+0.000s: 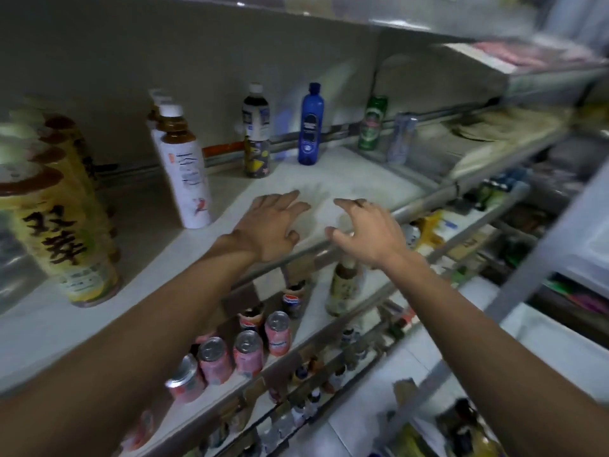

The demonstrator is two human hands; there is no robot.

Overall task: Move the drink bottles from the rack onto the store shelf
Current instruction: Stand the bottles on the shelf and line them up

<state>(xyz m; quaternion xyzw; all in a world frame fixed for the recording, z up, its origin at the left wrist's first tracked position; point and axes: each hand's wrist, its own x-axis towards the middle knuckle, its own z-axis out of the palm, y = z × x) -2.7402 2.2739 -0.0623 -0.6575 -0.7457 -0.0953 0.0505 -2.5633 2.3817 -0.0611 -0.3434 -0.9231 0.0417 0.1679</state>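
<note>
Both my hands reach over the front of a white store shelf (pixel 369 179) and hold nothing. My left hand (pixel 268 225) is stretched forward palm down with straight fingers. Beside it, my right hand (pixel 362 232) has spread, slightly bent fingers. On the shelf behind them stand a blue bottle (pixel 310 125), a dark bottle with a white cap (pixel 256 112) on top of a patterned can (pixel 257 158), and white-labelled tea bottles (pixel 183 166). A row of yellow-labelled bottles (pixel 62 225) stands at the left.
A green can (pixel 372 125) and a silver can (pixel 402 138) stand at the shelf's back right. The shelf below holds pink cans (pixel 247 351), cola cans (pixel 293 300) and a pale bottle (pixel 344 288). Lower shelves carry small bottles. A grey rack post (pixel 540 265) rises at the right.
</note>
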